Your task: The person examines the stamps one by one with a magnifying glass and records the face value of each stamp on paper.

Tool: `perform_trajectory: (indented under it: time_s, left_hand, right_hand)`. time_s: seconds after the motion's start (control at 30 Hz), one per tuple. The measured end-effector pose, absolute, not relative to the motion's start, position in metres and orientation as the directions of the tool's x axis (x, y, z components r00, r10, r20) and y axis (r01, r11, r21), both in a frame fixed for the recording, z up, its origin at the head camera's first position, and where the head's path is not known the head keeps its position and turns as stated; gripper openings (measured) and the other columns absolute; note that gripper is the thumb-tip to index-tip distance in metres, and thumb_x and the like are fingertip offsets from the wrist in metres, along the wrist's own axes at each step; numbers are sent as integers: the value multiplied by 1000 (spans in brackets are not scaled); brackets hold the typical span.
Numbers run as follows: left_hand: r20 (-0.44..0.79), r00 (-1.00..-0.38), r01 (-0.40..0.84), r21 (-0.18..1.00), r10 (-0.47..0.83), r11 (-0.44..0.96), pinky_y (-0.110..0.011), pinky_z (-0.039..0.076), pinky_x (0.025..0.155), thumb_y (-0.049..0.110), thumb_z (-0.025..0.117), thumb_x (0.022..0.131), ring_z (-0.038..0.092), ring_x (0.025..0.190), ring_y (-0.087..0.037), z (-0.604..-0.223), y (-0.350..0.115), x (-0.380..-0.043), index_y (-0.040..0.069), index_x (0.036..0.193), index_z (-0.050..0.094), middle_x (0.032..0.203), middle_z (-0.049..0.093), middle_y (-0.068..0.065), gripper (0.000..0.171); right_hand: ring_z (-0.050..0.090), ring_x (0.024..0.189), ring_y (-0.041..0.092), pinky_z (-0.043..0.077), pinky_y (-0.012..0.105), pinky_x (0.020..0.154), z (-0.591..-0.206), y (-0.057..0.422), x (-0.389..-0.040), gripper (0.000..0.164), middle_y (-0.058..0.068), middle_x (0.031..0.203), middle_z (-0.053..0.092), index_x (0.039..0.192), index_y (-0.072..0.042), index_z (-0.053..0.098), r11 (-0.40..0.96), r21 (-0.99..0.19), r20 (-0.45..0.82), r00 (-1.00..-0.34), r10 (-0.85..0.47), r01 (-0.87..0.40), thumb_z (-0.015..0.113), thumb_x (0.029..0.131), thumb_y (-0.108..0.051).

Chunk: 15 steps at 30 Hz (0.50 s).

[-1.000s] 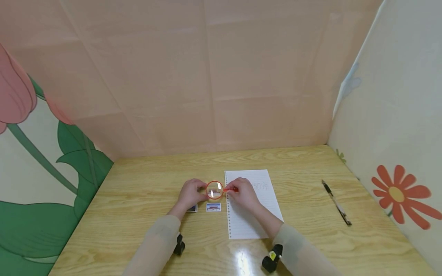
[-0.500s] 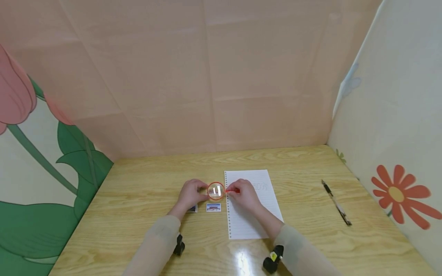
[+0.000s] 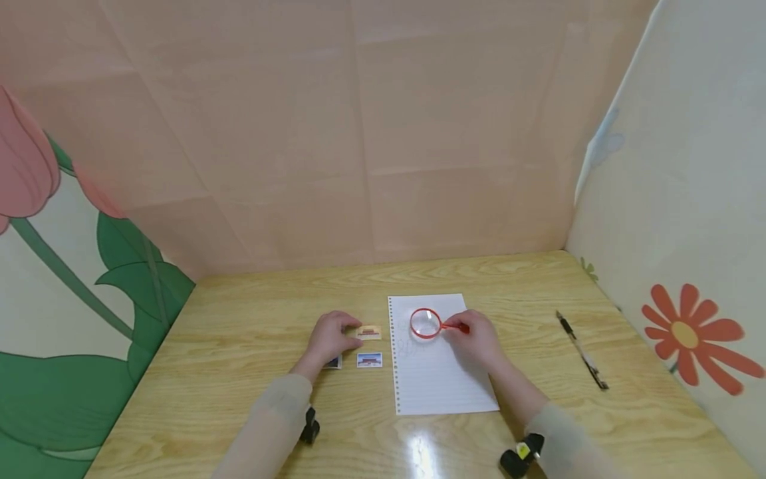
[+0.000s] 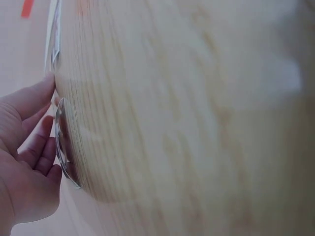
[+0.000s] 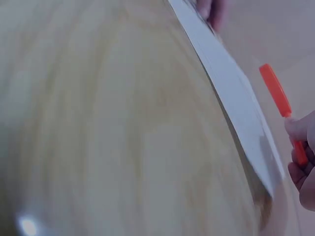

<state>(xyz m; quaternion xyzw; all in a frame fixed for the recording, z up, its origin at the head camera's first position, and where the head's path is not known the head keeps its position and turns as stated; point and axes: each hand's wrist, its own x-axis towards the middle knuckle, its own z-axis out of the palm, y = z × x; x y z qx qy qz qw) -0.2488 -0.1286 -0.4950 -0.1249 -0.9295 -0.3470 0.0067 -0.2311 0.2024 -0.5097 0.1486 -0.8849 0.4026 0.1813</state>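
My right hand (image 3: 479,338) grips the handle of a red magnifying glass (image 3: 441,325), its round lens held over the upper part of a lined sheet. In the right wrist view, the red frame (image 5: 276,91) appears edge-on above the paper. At the left side of a yellowish stamp (image 3: 369,332) with a building on it, my left hand (image 3: 331,334) rests with thumb and index finger spread at its corners. Just below lies a second stamp (image 3: 369,360) showing a red-roofed building under blue. A darker stamp (image 3: 335,362) is partly hidden beneath the left hand.
The lined sheet (image 3: 443,392), punched along its left edge, bears faint handwriting near the top. A black and clear pen (image 3: 582,350) lies to the right on the wooden table (image 3: 239,412). A pink wall (image 3: 371,133) rises behind, with flower-patterned walls at both sides.
My right hand has carried the magnifying glass right, from above the yellowish stamp to over the lined sheet, uncovering the stamp. My left hand has stayed in place.
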Motion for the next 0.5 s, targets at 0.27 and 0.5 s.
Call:
perform_trajectory:
  time_s: [0.27,0.5]
  left_hand:
    - [93,-972,224,656,217,721,-49,36,107,21,88,74,55,117,-33,-493,-129,-247,12,107,76,118,66,-9,36]
    - [92,-971,227,652,222,723,-48,37,106,21,88,74,55,116,-32,-495,-130,-248,12,107,76,117,66,-8,35]
  right_hand:
    - [59,81,28,46,41,73,-508,270,-232,6,10,84,67,86,-3,74,742,-595,424,-905,-37,-309,78,82,-2]
    - [57,74,24,44,37,66,-510,311,-234,6,9,79,66,85,-1,73,771,-574,448,-894,14,-275,77,82,-2]
